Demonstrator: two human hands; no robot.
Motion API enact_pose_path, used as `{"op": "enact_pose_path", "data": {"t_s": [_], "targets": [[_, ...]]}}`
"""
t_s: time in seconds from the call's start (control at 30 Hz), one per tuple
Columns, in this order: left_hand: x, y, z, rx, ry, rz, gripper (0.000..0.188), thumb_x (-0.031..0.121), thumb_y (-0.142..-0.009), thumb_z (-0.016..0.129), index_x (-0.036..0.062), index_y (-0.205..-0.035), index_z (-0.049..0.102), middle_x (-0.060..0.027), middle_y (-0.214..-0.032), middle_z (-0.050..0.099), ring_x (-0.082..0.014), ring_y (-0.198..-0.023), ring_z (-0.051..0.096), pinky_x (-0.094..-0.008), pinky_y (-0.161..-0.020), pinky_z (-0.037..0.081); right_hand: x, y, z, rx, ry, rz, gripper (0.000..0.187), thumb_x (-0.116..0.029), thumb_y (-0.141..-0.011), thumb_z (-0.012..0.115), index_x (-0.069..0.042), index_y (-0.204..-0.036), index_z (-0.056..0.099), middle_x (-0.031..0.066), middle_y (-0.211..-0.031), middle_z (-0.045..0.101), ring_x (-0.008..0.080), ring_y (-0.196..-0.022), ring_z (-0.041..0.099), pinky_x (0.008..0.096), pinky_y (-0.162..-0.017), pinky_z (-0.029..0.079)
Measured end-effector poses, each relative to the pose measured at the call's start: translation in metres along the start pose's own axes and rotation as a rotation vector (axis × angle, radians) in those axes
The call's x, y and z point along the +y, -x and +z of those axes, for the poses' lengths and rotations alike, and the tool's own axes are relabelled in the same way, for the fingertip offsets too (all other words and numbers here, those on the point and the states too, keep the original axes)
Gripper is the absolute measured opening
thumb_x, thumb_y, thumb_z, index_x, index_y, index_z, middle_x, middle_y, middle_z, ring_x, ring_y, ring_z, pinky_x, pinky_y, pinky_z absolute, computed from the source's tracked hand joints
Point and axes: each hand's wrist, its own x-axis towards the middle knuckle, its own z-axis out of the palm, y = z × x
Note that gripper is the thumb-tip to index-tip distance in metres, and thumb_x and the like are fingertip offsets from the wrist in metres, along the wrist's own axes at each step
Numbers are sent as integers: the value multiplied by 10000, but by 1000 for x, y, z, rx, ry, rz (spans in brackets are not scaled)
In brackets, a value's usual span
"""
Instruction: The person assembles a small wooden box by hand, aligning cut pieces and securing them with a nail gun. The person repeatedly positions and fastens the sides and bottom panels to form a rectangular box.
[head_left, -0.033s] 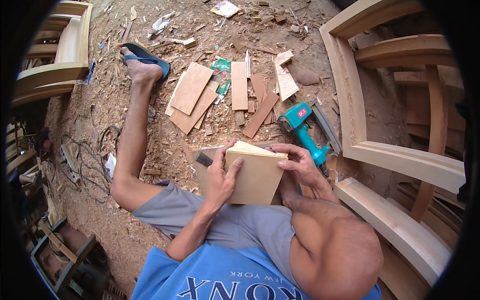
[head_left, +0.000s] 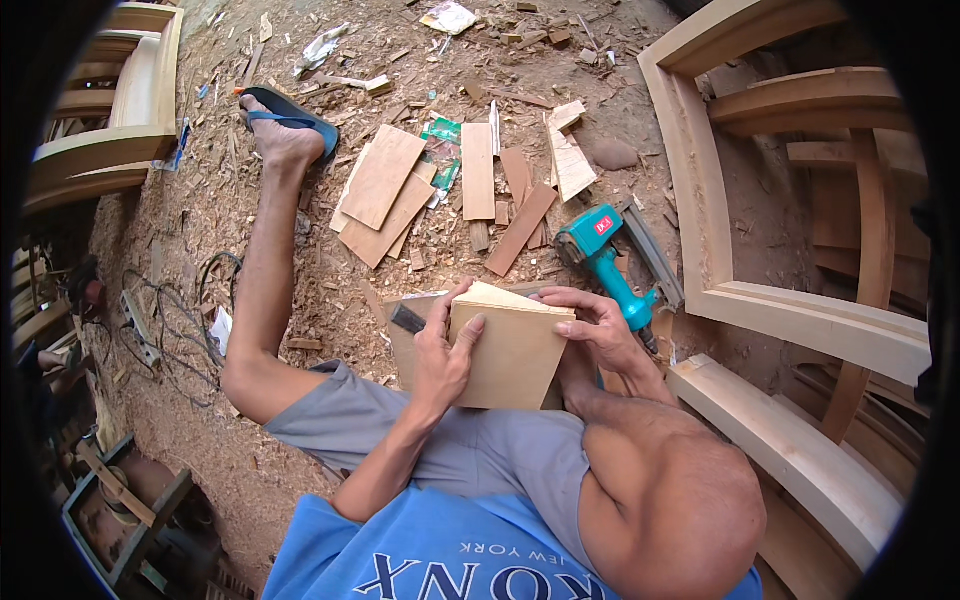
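Observation:
A flat tan wooden board (head_left: 510,355) stands on edge over my lap, held between my two hands. My left hand (head_left: 440,358) grips its left edge, thumb on the near face and fingers behind. At its upper right corner, my right hand (head_left: 602,335) pinches it with the thumb in front. A pale slanted edge (head_left: 495,295) shows just behind its top. Farther back, another tan board (head_left: 402,350) is partly covered by the left hand. Beside that hand's fingers juts a dark block-shaped piece (head_left: 408,319), its other end hidden. A teal nail gun (head_left: 612,268) lies right of my right hand.
Thin wood offcuts (head_left: 385,178) and a green wrapper (head_left: 445,150) lie ahead on the shaving-covered ground. Wooden frames stand at right (head_left: 700,190) and far left (head_left: 150,140). A curved timber (head_left: 780,440) is by my right knee. Cables (head_left: 180,310) and a power strip (head_left: 140,325) lie left.

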Motion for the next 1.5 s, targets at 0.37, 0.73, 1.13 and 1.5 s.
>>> {"op": "enact_pose_path", "data": {"t_s": [0.37,0.73,1.13,1.5], "targets": [[2,-11,4,21,-149,29,463,153,-960,637,-12,-1377,522,-186,-1263,659,-268,-1132,658,-351,-962,501,-1,-3,-5,2,-4,-29,403,-64,-780,742,-6,-1177,700,131,-1309,623,232,-1276,527,373,-1123,381],[-3,-12,6,-1,-89,90,486,126,-973,611,-27,-1414,474,-191,-1328,621,-268,-1211,616,-351,-1021,467,0,-1,-6,7,-12,-23,420,-51,-758,747,-10,-1173,703,136,-1305,629,238,-1287,520,389,-1132,376],[1,-11,7,-3,-110,81,485,140,-980,608,-31,-1413,474,-189,-1325,624,-256,-1208,619,-345,-1014,471,-2,0,-9,8,-39,4,417,-20,-738,751,0,-1153,709,179,-1346,588,284,-1339,474,425,-1159,328],[3,-11,8,-19,-117,27,453,143,-980,611,-13,-1392,512,-193,-1299,634,-240,-1183,624,-339,-1001,473,-2,1,-9,-6,-3,-18,431,-45,-736,752,3,-1162,706,159,-1330,615,263,-1323,489,408,-1162,335]]}}
